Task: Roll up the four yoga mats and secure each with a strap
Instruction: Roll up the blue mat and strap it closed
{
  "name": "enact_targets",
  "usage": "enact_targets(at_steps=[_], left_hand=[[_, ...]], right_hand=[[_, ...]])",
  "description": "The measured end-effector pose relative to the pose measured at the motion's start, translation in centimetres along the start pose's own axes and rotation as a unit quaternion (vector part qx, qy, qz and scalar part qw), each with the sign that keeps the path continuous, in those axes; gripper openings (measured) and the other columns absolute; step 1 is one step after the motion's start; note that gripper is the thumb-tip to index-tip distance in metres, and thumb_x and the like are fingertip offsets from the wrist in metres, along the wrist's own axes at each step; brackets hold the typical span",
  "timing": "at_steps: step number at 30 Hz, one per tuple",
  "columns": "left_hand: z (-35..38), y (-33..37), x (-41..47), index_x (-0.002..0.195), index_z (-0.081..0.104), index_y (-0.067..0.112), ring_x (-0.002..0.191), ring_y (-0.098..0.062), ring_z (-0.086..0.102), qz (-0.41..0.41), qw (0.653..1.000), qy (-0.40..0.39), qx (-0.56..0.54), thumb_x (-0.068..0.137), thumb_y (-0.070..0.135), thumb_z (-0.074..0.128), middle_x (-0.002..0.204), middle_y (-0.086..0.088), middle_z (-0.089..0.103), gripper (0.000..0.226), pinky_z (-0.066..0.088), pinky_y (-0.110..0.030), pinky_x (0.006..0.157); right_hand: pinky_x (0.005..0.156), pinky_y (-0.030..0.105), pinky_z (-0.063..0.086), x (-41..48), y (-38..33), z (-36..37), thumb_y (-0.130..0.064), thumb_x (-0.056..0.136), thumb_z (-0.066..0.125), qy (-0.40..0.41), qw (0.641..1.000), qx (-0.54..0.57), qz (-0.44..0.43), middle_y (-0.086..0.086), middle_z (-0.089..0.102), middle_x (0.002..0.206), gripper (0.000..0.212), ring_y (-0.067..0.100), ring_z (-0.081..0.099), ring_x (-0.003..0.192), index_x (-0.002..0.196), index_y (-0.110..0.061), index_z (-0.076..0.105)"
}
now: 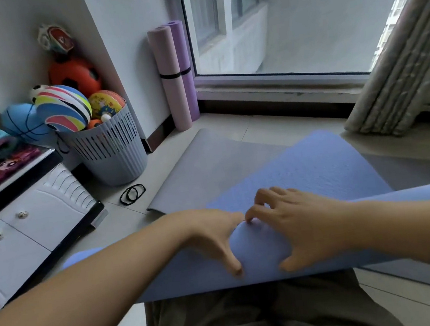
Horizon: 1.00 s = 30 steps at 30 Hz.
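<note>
A blue yoga mat lies partly rolled in front of me, its roll running across my lap. My left hand and my right hand sit side by side on top of the roll, fingers curved over it and thumbs on its near side. A grey mat lies flat on the floor under the blue one. Two black strap loops lie on the tiles left of the grey mat. Two rolled mats, pink and purple, stand upright in the corner, each with a black strap round its middle.
A grey slatted bin full of balls stands at the left wall. A white cabinet is at the near left. The window fills the far wall, with a curtain at the right.
</note>
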<state>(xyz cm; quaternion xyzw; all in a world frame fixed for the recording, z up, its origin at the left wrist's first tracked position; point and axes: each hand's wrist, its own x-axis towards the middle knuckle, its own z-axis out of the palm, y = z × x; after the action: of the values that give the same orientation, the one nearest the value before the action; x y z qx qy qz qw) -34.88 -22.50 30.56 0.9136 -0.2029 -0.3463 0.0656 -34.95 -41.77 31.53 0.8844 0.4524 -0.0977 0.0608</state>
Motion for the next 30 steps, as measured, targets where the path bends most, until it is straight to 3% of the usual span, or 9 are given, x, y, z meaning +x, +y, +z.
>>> enact_targets(at_steps=[3, 6, 11, 15, 17, 20, 23, 27, 30], left_hand=[[-1.0, -0.2, 0.7, 0.135, 0.035, 0.037, 0.114, -0.018, 0.05, -0.026, 0.998, -0.057, 0.016, 0.064, 0.059, 0.076, 0.12, 0.01, 0.051, 0.084, 0.044, -0.037, 0.094], [-1.5, 0.0, 0.6, 0.135, 0.035, 0.037, 0.116, -0.024, 0.032, -0.059, 0.992, -0.048, 0.097, 0.067, 0.066, 0.071, 0.114, 0.001, 0.034, 0.081, 0.04, -0.045, 0.095], [-1.5, 0.6, -0.7, 0.137, 0.03, 0.025, 0.104, -0.025, 0.051, -0.046, 0.992, 0.083, 0.088, 0.071, 0.053, 0.076, 0.117, -0.002, 0.051, 0.085, 0.043, -0.036, 0.086], [-0.7, 1.0, -1.8, 0.123, 0.04, 0.021, 0.1, -0.026, 0.052, -0.042, 0.978, 0.15, 0.137, 0.08, 0.05, 0.066, 0.104, -0.002, 0.056, 0.057, 0.033, -0.033, 0.078], [-0.1, 1.1, -2.1, 0.122, 0.043, 0.022, 0.104, -0.024, 0.049, -0.043, 0.973, 0.17, 0.149, 0.086, 0.048, 0.059, 0.111, -0.003, 0.054, 0.048, 0.034, -0.034, 0.083], [0.9, 1.1, -2.1, 0.125, 0.047, 0.021, 0.108, -0.025, 0.049, -0.038, 0.956, 0.227, 0.181, 0.092, 0.045, 0.05, 0.123, -0.004, 0.045, 0.041, 0.038, -0.036, 0.092], [1.7, 1.2, -1.8, 0.137, 0.035, 0.021, 0.112, -0.025, 0.052, -0.037, 0.947, 0.249, 0.197, 0.099, 0.039, 0.04, 0.132, -0.003, 0.043, 0.042, 0.033, -0.035, 0.101], [2.0, 1.0, -1.6, 0.131, 0.032, 0.018, 0.114, -0.024, 0.053, -0.07, 0.94, 0.26, 0.211, 0.102, 0.035, 0.029, 0.129, -0.002, 0.05, 0.033, 0.015, -0.044, 0.113], [2.7, 1.3, -1.5, 0.14, 0.026, 0.015, 0.132, -0.027, 0.037, -0.089, 0.947, 0.227, 0.211, 0.096, 0.054, 0.037, 0.144, -0.008, 0.038, 0.059, 0.007, -0.053, 0.116]], right_hand=[[0.084, 0.038, 0.042, 0.1, -1.0, 0.0, -0.047, 0.072, 0.061, 0.032, 0.999, -0.005, -0.016, -0.001, 0.044, 0.112, 0.059, 0.024, 0.049, 0.095, 0.122, -0.023, 0.039], [0.08, 0.036, 0.041, 0.8, -0.3, -0.6, -0.046, 0.073, 0.062, 0.019, 1.0, -0.006, -0.011, -0.002, 0.048, 0.108, 0.056, 0.024, 0.053, 0.091, 0.121, -0.025, 0.04], [0.09, 0.033, 0.041, 1.9, 0.8, -1.0, -0.042, 0.075, 0.064, 0.013, 0.998, 0.056, 0.008, -0.005, 0.059, 0.111, 0.055, 0.018, 0.049, 0.104, 0.126, -0.027, 0.049], [0.094, 0.029, 0.037, 1.8, 0.6, -0.4, -0.043, 0.077, 0.061, 0.03, 0.998, 0.053, 0.006, -0.004, 0.051, 0.123, 0.057, 0.019, 0.047, 0.102, 0.131, -0.026, 0.053], [0.096, 0.029, 0.033, 1.3, 0.5, 0.0, -0.047, 0.078, 0.059, 0.043, 0.999, 0.018, 0.005, 0.001, 0.043, 0.128, 0.059, 0.022, 0.049, 0.099, 0.132, -0.022, 0.051], [0.109, 0.042, 0.025, 1.0, -0.1, 0.6, -0.055, 0.075, 0.059, 0.044, 0.995, -0.093, 0.0, 0.007, 0.043, 0.122, 0.077, 0.027, 0.049, 0.099, 0.135, -0.01, 0.043], [0.115, 0.048, 0.017, 1.7, -0.6, 1.9, -0.058, 0.072, 0.065, 0.039, 0.99, -0.132, 0.017, 0.01, 0.046, 0.121, 0.096, 0.03, 0.051, 0.102, 0.143, -0.004, 0.03], [0.116, 0.048, 0.015, 2.1, 0.3, 2.5, -0.057, 0.067, 0.064, 0.086, 0.993, -0.052, 0.053, 0.002, 0.058, 0.103, 0.071, 0.026, 0.055, 0.102, 0.119, -0.012, 0.049], [0.112, 0.045, 0.01, 2.1, 0.8, 2.8, -0.061, 0.06, 0.059, 0.1, 0.991, -0.069, 0.064, -0.001, 0.064, 0.101, 0.067, 0.025, 0.051, 0.109, 0.111, -0.017, 0.055]])
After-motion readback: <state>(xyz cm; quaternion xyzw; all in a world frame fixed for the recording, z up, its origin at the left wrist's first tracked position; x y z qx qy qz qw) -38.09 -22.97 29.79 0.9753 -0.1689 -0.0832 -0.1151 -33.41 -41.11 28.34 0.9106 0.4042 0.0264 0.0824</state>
